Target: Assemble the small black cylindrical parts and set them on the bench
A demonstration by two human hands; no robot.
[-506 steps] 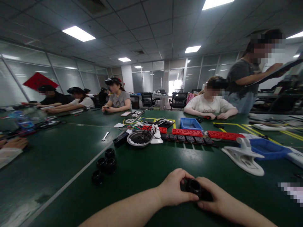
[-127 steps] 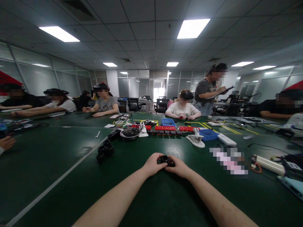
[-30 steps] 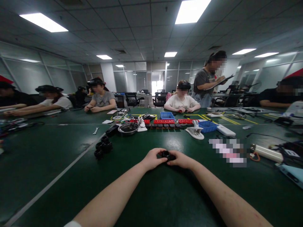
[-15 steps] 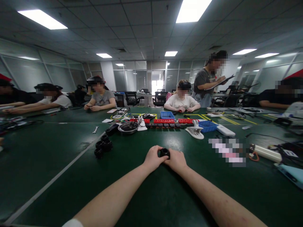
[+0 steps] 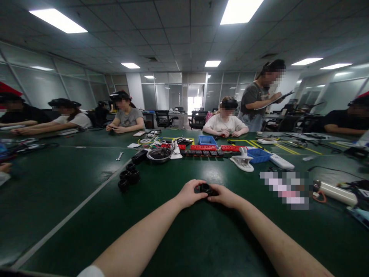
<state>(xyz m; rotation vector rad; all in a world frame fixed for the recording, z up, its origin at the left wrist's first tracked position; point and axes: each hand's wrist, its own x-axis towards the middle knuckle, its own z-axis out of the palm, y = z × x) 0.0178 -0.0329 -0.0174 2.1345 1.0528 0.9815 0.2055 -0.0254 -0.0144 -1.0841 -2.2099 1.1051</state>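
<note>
A small black round fitting [image 5: 205,188] with an open hole on top sits between my two hands, just above the green table. My left hand [image 5: 192,193] wraps thumb and fingers around its left side. From the right, the thumb and bent fingers of my right hand [image 5: 226,195] close on its other edge, where a dark part shows between them. The far-side fingertips are hidden. To the left of my hands stands a cluster of several similar black fittings [image 5: 129,177] on the table.
A small wrench [image 5: 119,156] lies at the left. Beyond my hands are a metal bowl [image 5: 159,154], a white clip-like stand [image 5: 243,159], red power strips [image 5: 203,147] and a blue tray [image 5: 258,155]. A cream cylinder [image 5: 337,193] lies at the right. People sit around the table [image 5: 86,238].
My right hand has shifted slightly right and its fingers have loosened from a tighter wrap on the fitting. My left hand still holds it. The view has turned slightly left.
</note>
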